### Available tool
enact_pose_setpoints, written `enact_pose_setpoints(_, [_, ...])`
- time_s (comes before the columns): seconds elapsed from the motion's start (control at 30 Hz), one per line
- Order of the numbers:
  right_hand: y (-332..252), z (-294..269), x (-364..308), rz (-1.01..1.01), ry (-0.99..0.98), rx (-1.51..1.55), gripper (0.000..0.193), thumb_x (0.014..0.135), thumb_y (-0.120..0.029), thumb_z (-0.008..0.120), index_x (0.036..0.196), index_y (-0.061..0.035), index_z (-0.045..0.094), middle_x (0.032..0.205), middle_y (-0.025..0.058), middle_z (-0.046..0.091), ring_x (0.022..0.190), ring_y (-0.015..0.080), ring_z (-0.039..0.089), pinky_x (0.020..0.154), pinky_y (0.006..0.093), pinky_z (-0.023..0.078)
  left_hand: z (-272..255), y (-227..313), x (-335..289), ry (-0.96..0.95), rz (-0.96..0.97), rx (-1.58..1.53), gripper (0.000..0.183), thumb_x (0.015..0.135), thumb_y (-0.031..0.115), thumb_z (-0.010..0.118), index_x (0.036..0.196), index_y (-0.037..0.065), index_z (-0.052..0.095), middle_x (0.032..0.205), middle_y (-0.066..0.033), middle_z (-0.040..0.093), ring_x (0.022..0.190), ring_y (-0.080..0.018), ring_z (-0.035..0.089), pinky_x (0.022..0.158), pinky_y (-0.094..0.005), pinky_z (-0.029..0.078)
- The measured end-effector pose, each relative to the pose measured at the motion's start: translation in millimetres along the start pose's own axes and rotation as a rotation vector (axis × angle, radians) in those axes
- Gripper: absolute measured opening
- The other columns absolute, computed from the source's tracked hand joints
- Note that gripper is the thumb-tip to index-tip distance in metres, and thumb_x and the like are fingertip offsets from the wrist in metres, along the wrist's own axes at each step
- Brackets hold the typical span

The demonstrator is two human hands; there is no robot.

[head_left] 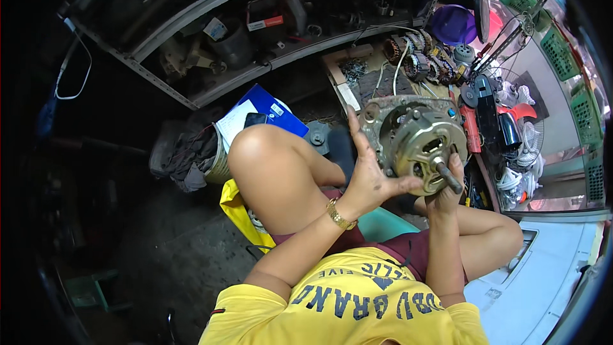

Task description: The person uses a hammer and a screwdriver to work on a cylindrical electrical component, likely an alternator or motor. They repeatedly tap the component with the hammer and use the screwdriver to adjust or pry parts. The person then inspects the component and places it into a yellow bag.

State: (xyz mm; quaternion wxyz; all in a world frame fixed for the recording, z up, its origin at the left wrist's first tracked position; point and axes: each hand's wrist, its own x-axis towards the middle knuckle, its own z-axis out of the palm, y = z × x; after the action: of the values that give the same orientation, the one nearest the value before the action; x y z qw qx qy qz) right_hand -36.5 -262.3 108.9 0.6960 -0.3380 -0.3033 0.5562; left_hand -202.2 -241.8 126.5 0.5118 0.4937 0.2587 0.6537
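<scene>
An electric motor [424,144] with a dull metal housing is held up in front of me, above my lap. Its slotted round end cover faces up, and a thick shaft [450,179] sticks out of it toward the lower right. Behind the cover sits a wider, dirty mounting plate [377,112]. My left hand [373,176], below a gold wristwatch [340,215], grips the motor's left side, thumb across the cover and fingers up along the plate. My right hand [447,195] closes around the lower right side beside the shaft; some of its fingers are hidden behind the motor.
Motor stator windings [418,57] and a red angle grinder [471,128] lie on the bench beyond. A metal shelf [246,70] with containers runs along the back. Dark rags fill a bucket [219,163] at left, beside a blue folder [271,110]. A white panel [533,281] is at right.
</scene>
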Motion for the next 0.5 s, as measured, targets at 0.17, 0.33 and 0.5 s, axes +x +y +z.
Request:
enact_pose_setpoints(0.17, [-8.8,52.9,-0.1,-0.090,-0.212,-0.349,0.086,0.091,-0.049,0.068,0.154,-0.0051,0.029,0.144,0.0116,0.049,0.132,0.0242,0.051,0.110,0.0402,0.042,-25.4,42.7,22.9,0.054,-0.073,-0.241,0.128,0.072,0.026,0.084,0.159,0.008,-0.008,0.151,-0.0166,0.037,0.140,-0.0289,0.040,0.119,-0.0406,0.030])
enact_pose_setpoints(0.33, [-29.7,93.8,19.4,0.004,-0.424,-0.301,0.099,0.087,-0.056,0.067,0.159,-0.0083,0.018,0.152,0.0178,0.035,0.135,0.0305,0.043,0.107,0.0446,0.041,-116.9,95.5,23.5,0.210,-0.131,-0.189,0.108,0.075,0.032,0.069,0.160,0.013,0.005,0.146,-0.0173,0.042,0.131,-0.0284,0.051,0.111,-0.0429,0.043])
enact_pose_setpoints(0.5, [-12.5,41.4,42.5,0.164,-0.228,-0.354,0.068,0.095,-0.036,0.060,0.151,-0.0062,0.037,0.145,0.0158,0.047,0.122,0.0272,0.056,0.097,0.0402,0.050,-231.0,142.0,-7.9,0.230,-0.165,0.254,0.118,0.068,0.046,0.073,0.160,0.014,0.007,0.150,-0.0183,0.038,0.135,-0.0324,0.048,0.112,-0.0462,0.043])
